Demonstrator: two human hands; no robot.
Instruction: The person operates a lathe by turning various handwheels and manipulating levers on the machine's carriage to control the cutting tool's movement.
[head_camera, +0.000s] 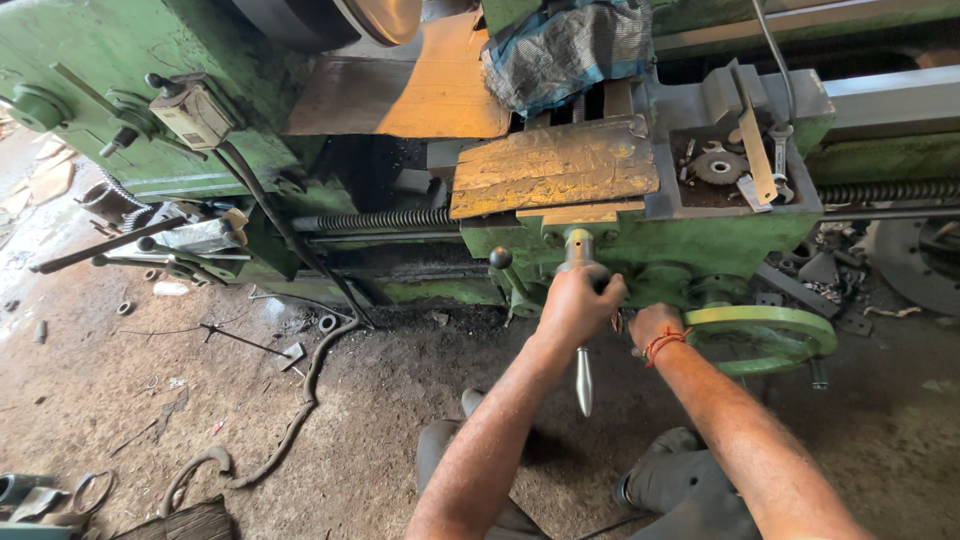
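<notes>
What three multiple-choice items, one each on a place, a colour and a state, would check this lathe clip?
1. Where does the big handwheel sit relative to the right hand?
A. To its right
B. To its left
C. Behind the person

2. What colour is the band on the right wrist?
A. Blue
B. Orange-red
C. White

3. What is the left hand doing?
A. Hanging free
B. Lying flat on the floor
C. Closed around the crank handle

Answers: 1 A, the green wheel's rim extends rightward from that hand. 2 B, the thread shows orange-red against the wrist. 3 C, the fingers wrap the crank, with its shiny grip pointing down below the fist.
</notes>
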